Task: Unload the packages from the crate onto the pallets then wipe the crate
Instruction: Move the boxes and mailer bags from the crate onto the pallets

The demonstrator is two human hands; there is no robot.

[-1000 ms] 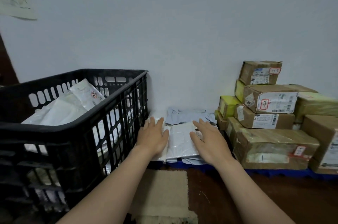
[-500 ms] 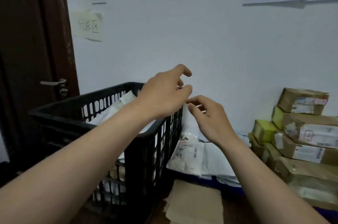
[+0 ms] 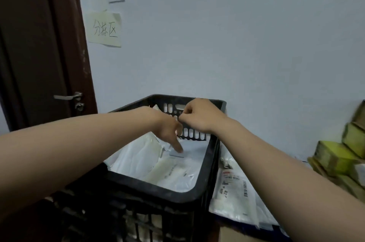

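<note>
A black slatted plastic crate (image 3: pixel 158 188) stands in front of me and holds several white mailer packages (image 3: pixel 146 162). My left hand (image 3: pixel 167 131) reaches down into the crate, with a straight finger touching the top package near the far wall. My right hand (image 3: pixel 199 117) hovers over the crate's far right corner. Its fingers are curled and I see nothing in them. To the right of the crate lies a low stack of white mailers with printed labels (image 3: pixel 235 192).
Taped cardboard boxes (image 3: pixel 335 158) are piled at the right edge against the white wall. A dark door with a metal handle (image 3: pixel 68 96) stands behind the crate on the left. A tan cloth (image 3: pixel 237 235) lies on the floor by the crate's right side.
Both hands left the mailer stack on the right and swung left over the crate. The left hand now dips inside it, and the view has turned left toward the door.
</note>
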